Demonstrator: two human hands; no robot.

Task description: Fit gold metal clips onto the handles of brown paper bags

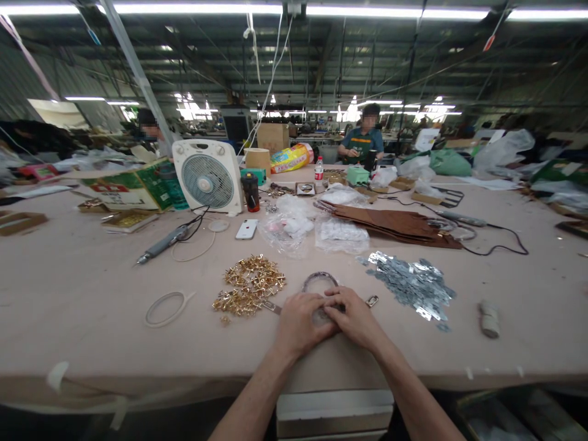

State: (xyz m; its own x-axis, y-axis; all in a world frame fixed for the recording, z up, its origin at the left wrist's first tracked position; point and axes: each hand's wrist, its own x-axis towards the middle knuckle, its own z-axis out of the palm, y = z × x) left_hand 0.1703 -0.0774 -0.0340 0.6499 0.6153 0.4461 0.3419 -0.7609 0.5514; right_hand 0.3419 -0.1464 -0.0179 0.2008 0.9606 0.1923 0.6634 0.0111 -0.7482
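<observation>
My left hand (299, 321) and my right hand (353, 317) meet at the near middle of the table, fingers curled and pinched together over a small item that they hide. A roll of clear tape (320, 281) lies just beyond my fingertips. A heap of small gold metal fittings (250, 285) sits to the left of my hands. To the right spreads a pile of thin silver metal plates (411, 283). One small silver piece (372, 301) lies beside my right hand.
A tape ring (165, 308), a corded hand tool (162, 245), a white fan (209, 176), a phone (247, 229), plastic bags (294, 229) and brown leather pieces (395, 223) lie farther back. A small roll (489, 318) rests at right. Two people sit beyond the table.
</observation>
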